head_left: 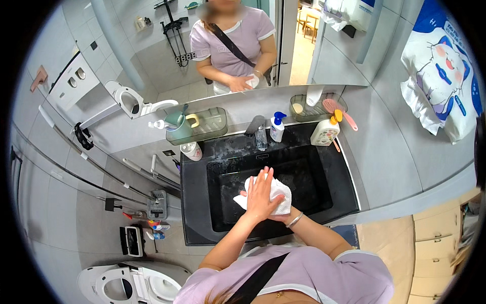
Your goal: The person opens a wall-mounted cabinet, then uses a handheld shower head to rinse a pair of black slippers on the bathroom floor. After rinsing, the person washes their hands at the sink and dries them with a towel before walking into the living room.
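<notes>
Over the basin of the black sink (pixel 195 223), a crumpled white disposable face towel (pixel 281 190) is pressed between my two hands. My left hand (pixel 259 196) lies on top with its fingers stretched together and pointing away from me, its thumb out to the right across the cloth. Beneath the towel, my right hand (pixel 282 217) supports it from below; most of its fingers are hidden. A silver bracelet (pixel 294 220) circles my right wrist. Behind the basin rises the faucet (pixel 260 138), and the mirror (pixel 223 55) above shows the same towel at my hands.
A blue-capped pump bottle (pixel 277 127) and a yellow-capped pump bottle (pixel 326 130) stand on the sink's back ledge. Nearby are a white cup (pixel 191 151), a green mug (pixel 178 133) and a pink hairbrush (pixel 340 110). A blue-and-white towel pack (pixel 440 76) hangs at right; a toilet (pixel 134 285) stands lower left.
</notes>
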Available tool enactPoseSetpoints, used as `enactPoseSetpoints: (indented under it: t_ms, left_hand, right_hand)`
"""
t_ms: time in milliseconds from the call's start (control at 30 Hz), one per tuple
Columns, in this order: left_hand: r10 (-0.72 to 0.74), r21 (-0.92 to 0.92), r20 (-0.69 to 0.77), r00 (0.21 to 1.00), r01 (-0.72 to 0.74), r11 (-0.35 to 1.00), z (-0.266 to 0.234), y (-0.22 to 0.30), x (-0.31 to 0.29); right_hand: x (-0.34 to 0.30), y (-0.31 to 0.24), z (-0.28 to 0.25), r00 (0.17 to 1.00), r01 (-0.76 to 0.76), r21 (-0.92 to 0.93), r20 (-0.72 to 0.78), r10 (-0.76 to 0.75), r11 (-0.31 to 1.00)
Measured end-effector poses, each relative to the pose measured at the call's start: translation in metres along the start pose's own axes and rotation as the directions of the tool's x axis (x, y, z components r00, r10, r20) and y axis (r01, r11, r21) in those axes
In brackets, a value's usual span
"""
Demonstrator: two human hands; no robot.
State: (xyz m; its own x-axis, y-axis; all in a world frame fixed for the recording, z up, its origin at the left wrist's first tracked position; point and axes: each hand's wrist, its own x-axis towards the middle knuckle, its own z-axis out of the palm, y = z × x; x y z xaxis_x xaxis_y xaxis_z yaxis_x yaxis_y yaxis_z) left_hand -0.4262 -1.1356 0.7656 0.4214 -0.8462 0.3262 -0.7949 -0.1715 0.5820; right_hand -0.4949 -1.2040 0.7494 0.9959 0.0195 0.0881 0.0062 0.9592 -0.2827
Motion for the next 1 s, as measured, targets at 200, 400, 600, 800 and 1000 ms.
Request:
enactPoseSetpoints:
  t_ms: [200,400,600,800,1000]
  left_hand:
    - [0.047,-0.286,-0.078,0.996,-0.068,0.956,-0.052,0.025,0.015]
    - [0.384,-0.571,0.304,0.872,0.490,-0.659,-0.013,-0.025,-0.006]
    - [0.427,-0.714,0.329,0.843,0.517,-0.471,-0.009,-0.064,-0.029]
    - [-0.292,-0.760,0.363,0.885,0.100,-0.642,0.039,-0.050,-0.032]
    - [-0.623,-0.892,0.444,0.644,0.250,-0.377,0.031,-0.071,-0.033]
  right_hand:
    - [0.000,-0.011,-0.014,0.974,0.105,-0.406,-0.142,-0.176,0.908]
    - [0.007,0.018,-0.052,0.969,-0.057,0.001,-0.241,0.056,0.998]
    - [0.006,-0.008,-0.039,0.970,-0.194,-0.102,-0.166,0.176,0.976]
    - [0.023,0.011,-0.014,0.965,0.003,-0.788,0.163,-0.204,-0.616]
    - [0.018,-0.011,-0.002,0.973,0.017,-0.804,0.149,-0.175,-0.594]
